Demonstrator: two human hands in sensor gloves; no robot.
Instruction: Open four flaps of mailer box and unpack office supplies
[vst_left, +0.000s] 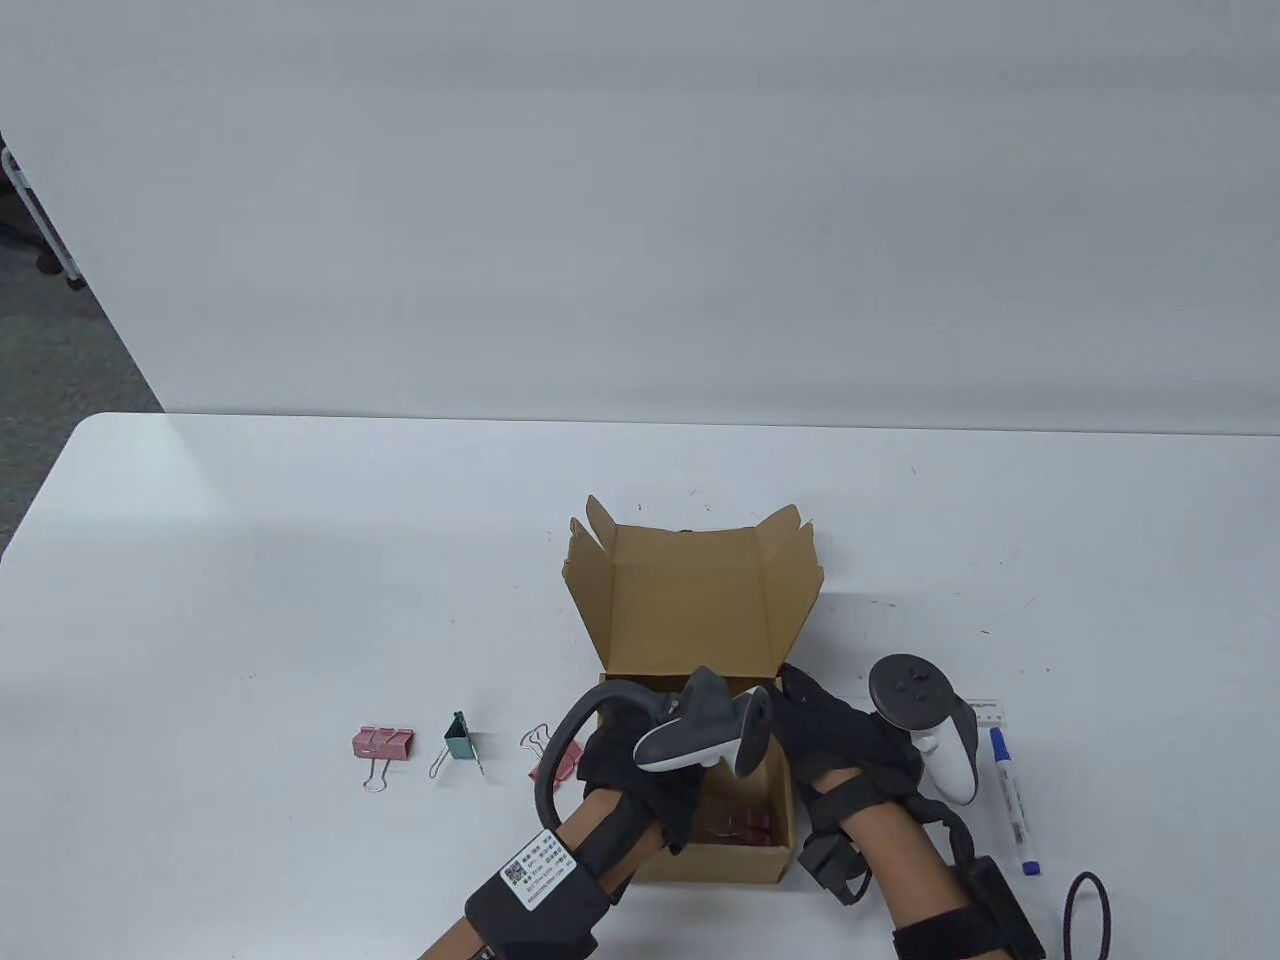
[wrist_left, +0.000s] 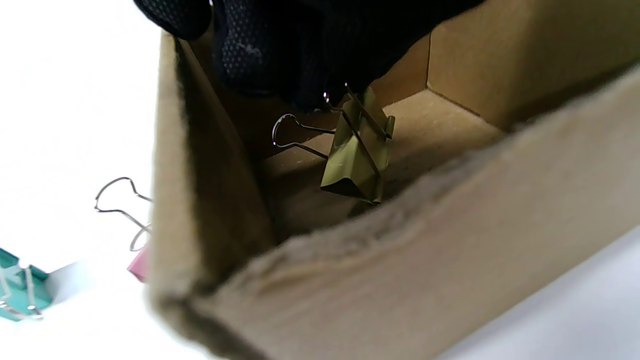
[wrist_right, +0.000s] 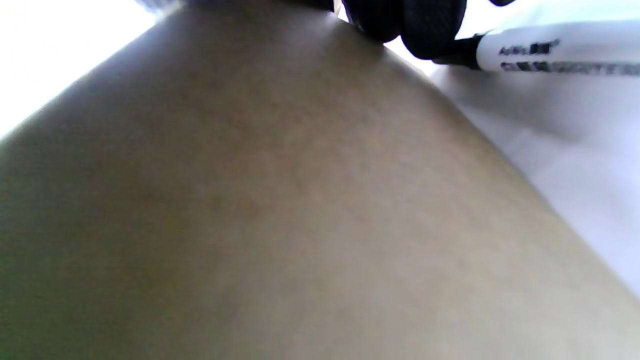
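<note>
The brown mailer box (vst_left: 690, 610) stands with its lid and flaps up. My left hand (vst_left: 640, 770) reaches down into it. In the left wrist view its fingertips (wrist_left: 300, 85) pinch the wire handle of an olive-gold binder clip (wrist_left: 357, 155), which hangs just above the box floor (wrist_left: 430, 125). My right hand (vst_left: 835, 735) grips the box's right wall, and that cardboard wall (wrist_right: 300, 200) fills the right wrist view with the fingertips (wrist_right: 405, 20) at its top edge. Some red items (vst_left: 745, 826) lie in the near part of the box.
On the table left of the box lie a pink binder clip (vst_left: 383, 744), a teal binder clip (vst_left: 461, 740) and another pink clip (vst_left: 552, 762) partly behind my left wrist. A white marker with a blue cap (vst_left: 1012, 800) and a dark elastic loop (vst_left: 1090, 912) lie to the right.
</note>
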